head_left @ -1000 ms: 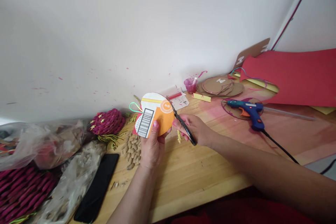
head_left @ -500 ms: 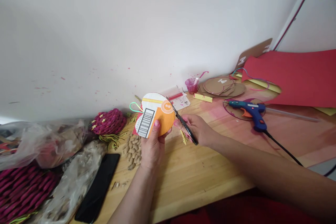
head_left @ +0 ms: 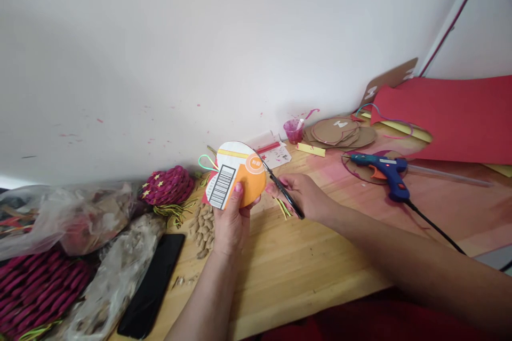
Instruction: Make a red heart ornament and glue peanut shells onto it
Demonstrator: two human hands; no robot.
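Note:
A round printed card (head_left: 250,187), orange and white with a barcode, is pinched in my left hand (head_left: 232,221), thumb on its face. Red material shows behind its left edge, and a pale green cord loop (head_left: 207,162) sticks out there. My right hand (head_left: 296,194) grips black-handled scissors (head_left: 286,195), whose blades lie along the card's upper right edge. Yellow-green strands (head_left: 284,208) hang below my right hand's fingers. Peanuts (head_left: 202,232) lie on the table just left of my left hand.
Left are a black phone (head_left: 154,282), plastic bags (head_left: 116,272) and magenta bundles (head_left: 168,185). Behind stand a pink-stained cup (head_left: 294,131) and cardboard discs (head_left: 336,132). A blue glue gun (head_left: 386,168) with a black cord and red sheets (head_left: 452,117) are at right.
The view has shifted slightly. Both hands keep their holds, and the scissors stay at the card's edge with little visible movement.

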